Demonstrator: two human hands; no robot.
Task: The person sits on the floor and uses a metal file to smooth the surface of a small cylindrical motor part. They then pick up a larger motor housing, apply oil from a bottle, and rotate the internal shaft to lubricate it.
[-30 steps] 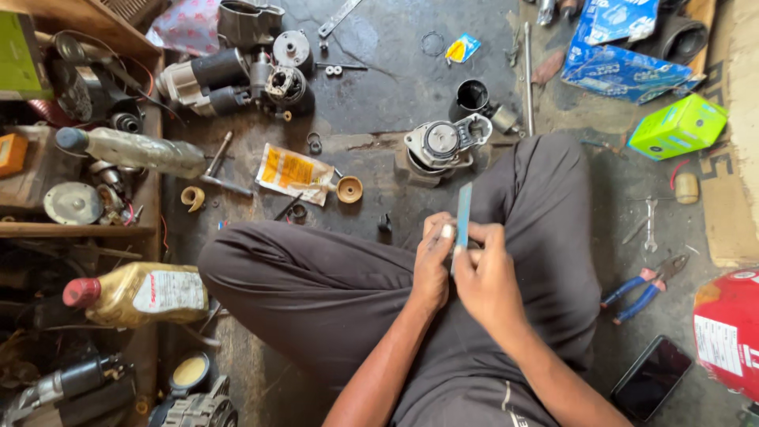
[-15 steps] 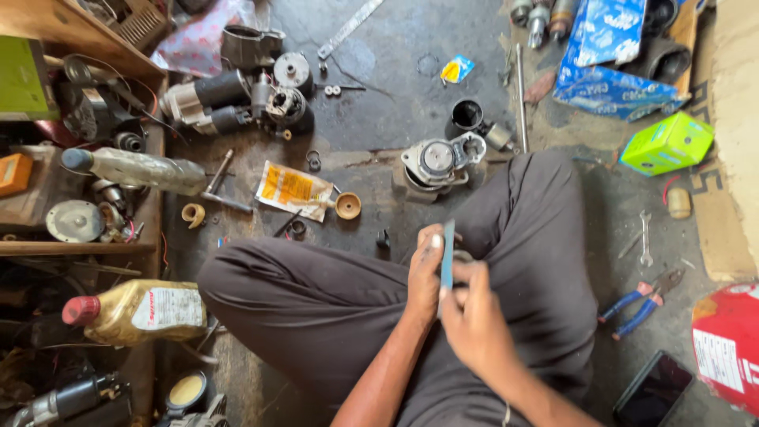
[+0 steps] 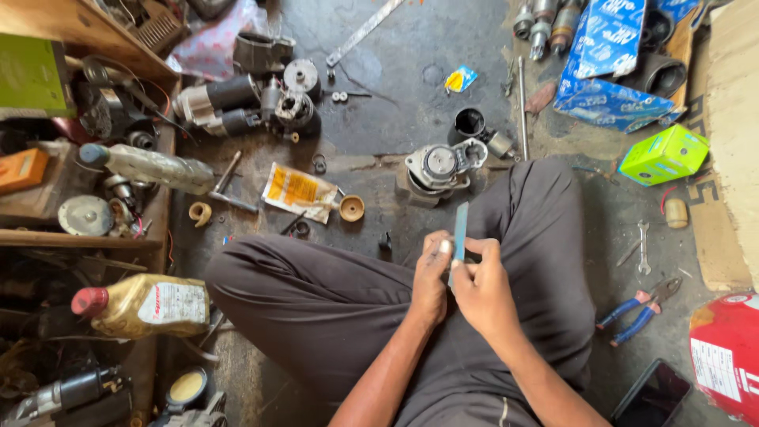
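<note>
Head view, looking straight down: person sits cross-legged on the floor (image 3: 411, 103), grey trousers filling the lower middle. Both hands meet over the lap. Left hand (image 3: 431, 281) is curled shut, thumb & fingers pinching the thin blue strip (image 3: 458, 237); strip stands near upright, top end poking up past the knuckles toward the motor housing (image 3: 439, 168) on the floor just beyond the knee. Right hand (image 3: 482, 289) is closed too, fingers pressed on the strip's lower part from the other side, so the hands touch each other w/ the strip between. What's under the fingers, can't tell.

Around them: yellow-printed packet (image 3: 296, 190) on the floor left of the housing, small tan cup (image 3: 352, 208) just beside it. Clear plastic bottle (image 3: 150, 166) lies at the shelf's edge, left. Oil jug w/ red cap (image 3: 146, 304) sits near the left knee, lower left. Blue-handled pliers (image 3: 636, 308) lie on the floor right of the right knee, small spanner (image 3: 643, 245) just above them. Green box (image 3: 664, 154) toward the floor's right edge, blue carton (image 3: 605, 67) at the top right. Dark phone (image 3: 652, 395) near the bottom right corner.
</note>
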